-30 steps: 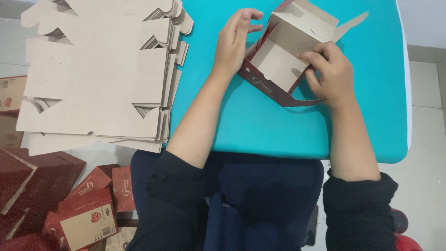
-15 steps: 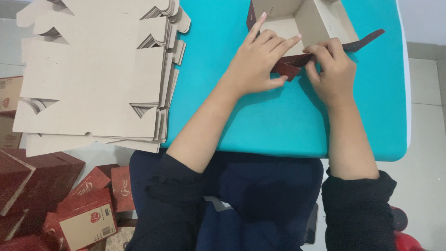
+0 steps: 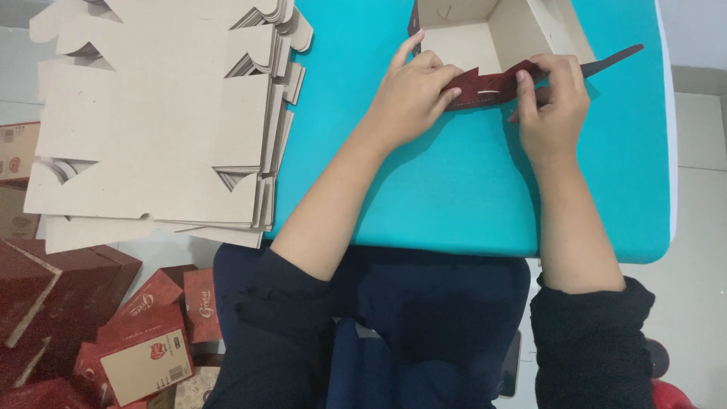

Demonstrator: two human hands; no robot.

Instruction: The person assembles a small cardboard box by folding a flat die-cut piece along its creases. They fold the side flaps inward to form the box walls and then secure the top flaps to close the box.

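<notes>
Cardboard box [image 3: 485,38], dark-red jagged flap [image 3: 492,83]

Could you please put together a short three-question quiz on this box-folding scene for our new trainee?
1. True or false: both hands touch the dark red flap of the half-folded box.
2. What colour is the table? A green, B turquoise, C white.
3. Where does the stack of flat cardboard blanks lie?

Key:
1. True: left hand and right hand both press it.
2. B.
3. On the person's left, overhanging the table's edge.
</notes>
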